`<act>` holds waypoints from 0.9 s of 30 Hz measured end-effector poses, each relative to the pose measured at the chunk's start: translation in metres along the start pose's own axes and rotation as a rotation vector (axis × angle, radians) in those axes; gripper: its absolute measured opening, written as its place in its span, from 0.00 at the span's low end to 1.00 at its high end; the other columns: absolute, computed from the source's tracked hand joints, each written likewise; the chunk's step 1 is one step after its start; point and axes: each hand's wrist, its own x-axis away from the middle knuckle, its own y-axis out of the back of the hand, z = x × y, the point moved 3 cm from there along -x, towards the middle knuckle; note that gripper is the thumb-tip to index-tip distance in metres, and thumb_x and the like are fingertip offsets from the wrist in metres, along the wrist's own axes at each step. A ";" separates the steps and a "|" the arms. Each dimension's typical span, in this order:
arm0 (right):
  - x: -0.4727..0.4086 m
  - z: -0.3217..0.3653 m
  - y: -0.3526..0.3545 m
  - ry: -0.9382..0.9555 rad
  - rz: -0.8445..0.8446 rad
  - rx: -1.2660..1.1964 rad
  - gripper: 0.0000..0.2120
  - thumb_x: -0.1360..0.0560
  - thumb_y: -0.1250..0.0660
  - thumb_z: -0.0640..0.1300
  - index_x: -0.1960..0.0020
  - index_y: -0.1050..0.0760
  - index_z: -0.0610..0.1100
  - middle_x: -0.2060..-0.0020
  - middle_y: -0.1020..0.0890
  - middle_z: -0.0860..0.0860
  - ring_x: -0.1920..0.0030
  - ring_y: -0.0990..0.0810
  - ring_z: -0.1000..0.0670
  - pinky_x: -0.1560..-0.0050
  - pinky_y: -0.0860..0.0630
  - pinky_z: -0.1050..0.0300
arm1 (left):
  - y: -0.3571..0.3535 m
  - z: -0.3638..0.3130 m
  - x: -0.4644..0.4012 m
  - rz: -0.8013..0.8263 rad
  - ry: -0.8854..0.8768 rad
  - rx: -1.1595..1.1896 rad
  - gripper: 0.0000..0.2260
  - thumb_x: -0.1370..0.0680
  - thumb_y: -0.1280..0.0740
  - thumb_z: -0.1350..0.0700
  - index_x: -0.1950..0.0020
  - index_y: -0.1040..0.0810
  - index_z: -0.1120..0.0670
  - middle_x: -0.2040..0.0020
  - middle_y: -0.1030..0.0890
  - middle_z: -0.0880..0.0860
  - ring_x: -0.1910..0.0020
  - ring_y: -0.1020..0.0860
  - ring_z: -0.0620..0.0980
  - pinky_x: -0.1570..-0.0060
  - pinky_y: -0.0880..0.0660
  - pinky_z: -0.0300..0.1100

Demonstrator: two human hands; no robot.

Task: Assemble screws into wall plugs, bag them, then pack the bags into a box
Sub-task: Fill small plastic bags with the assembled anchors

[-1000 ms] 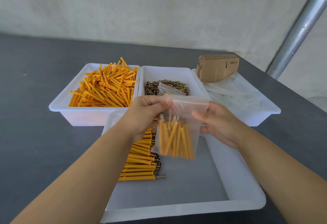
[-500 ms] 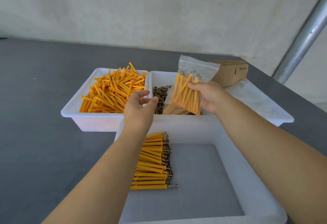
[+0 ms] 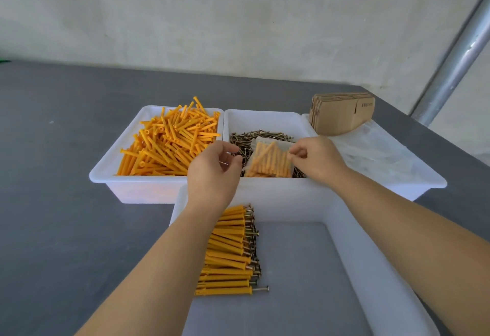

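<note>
In the head view, your right hand point(image 3: 315, 159) pinches the top corner of the bag point(image 3: 270, 160), which lies on the screws point(image 3: 245, 140) in the middle tray point(image 3: 265, 116) near the table's far edge. Let it go flat there. Your left hand point(image 3: 214, 174) hangs loosely curled and holds nothing; send it next to the assembled plugs point(image 3: 230, 250).

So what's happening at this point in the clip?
A person is bagging screw-and-plug sets. The right hand pinches a filled clear bag lying on the loose screws in the middle bin; the left hand hovers beside it, holding nothing. A row of assembled plugs waits in the near tray. Flat cartons sit unused.
</note>
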 end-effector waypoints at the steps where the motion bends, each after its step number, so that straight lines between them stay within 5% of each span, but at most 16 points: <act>1: 0.004 -0.003 0.005 0.064 -0.058 -0.009 0.05 0.24 0.31 0.43 0.52 0.17 0.46 0.59 0.16 0.50 0.55 0.18 0.46 0.52 0.22 0.50 | -0.001 0.000 0.001 0.013 -0.008 -0.001 0.05 0.21 0.32 0.58 0.48 0.20 0.51 0.62 0.20 0.49 0.61 0.21 0.47 0.62 0.25 0.39; 4: -0.004 -0.028 0.031 -0.029 -0.304 0.134 0.11 0.23 0.36 0.43 0.43 0.19 0.47 0.45 0.19 0.46 0.43 0.22 0.42 0.47 0.23 0.47 | -0.003 -0.001 0.002 0.040 -0.036 0.003 0.05 0.22 0.32 0.59 0.51 0.20 0.49 0.62 0.18 0.50 0.60 0.20 0.48 0.60 0.23 0.41; 8: -0.017 -0.079 0.037 -0.568 0.146 0.312 0.26 0.19 0.44 0.59 0.24 0.36 0.49 0.23 0.44 0.39 0.23 0.50 0.37 0.27 0.42 0.39 | -0.006 0.000 0.003 0.060 -0.045 -0.019 0.05 0.22 0.32 0.61 0.52 0.19 0.51 0.62 0.18 0.51 0.61 0.19 0.50 0.57 0.20 0.50; 10: -0.016 -0.088 0.030 -0.613 0.270 0.227 0.29 0.18 0.47 0.60 0.26 0.34 0.41 0.26 0.36 0.38 0.26 0.39 0.36 0.27 0.41 0.40 | -0.005 0.002 0.002 0.056 -0.042 -0.019 0.05 0.22 0.32 0.61 0.52 0.18 0.52 0.62 0.18 0.51 0.61 0.19 0.51 0.56 0.20 0.53; 12: -0.016 -0.091 0.029 -0.563 0.124 0.129 0.22 0.17 0.45 0.54 0.34 0.27 0.40 0.35 0.26 0.40 0.34 0.29 0.37 0.30 0.36 0.39 | -0.005 0.003 0.001 0.052 -0.044 -0.026 0.05 0.22 0.32 0.61 0.52 0.18 0.53 0.62 0.18 0.51 0.61 0.19 0.51 0.56 0.20 0.55; 15: -0.015 -0.093 0.036 -0.525 -0.098 0.135 0.12 0.19 0.41 0.48 0.45 0.25 0.41 0.47 0.22 0.42 0.44 0.24 0.38 0.36 0.30 0.39 | -0.006 0.003 0.001 0.056 -0.052 -0.033 0.05 0.22 0.32 0.61 0.52 0.18 0.53 0.62 0.18 0.50 0.61 0.19 0.50 0.56 0.20 0.54; 18: -0.012 -0.092 0.042 -0.550 -0.102 0.016 0.17 0.22 0.37 0.57 0.49 0.27 0.42 0.56 0.23 0.47 0.52 0.25 0.42 0.47 0.27 0.47 | -0.005 0.003 0.001 0.054 -0.054 -0.051 0.05 0.22 0.32 0.61 0.52 0.18 0.53 0.62 0.18 0.51 0.61 0.19 0.51 0.56 0.20 0.53; 27: 0.001 -0.102 0.048 -0.608 -0.099 0.166 0.08 0.24 0.34 0.43 0.48 0.24 0.39 0.54 0.21 0.43 0.54 0.24 0.42 0.54 0.26 0.52 | -0.005 0.002 0.002 0.058 -0.062 -0.063 0.05 0.22 0.32 0.61 0.52 0.18 0.53 0.62 0.19 0.52 0.61 0.19 0.53 0.57 0.20 0.52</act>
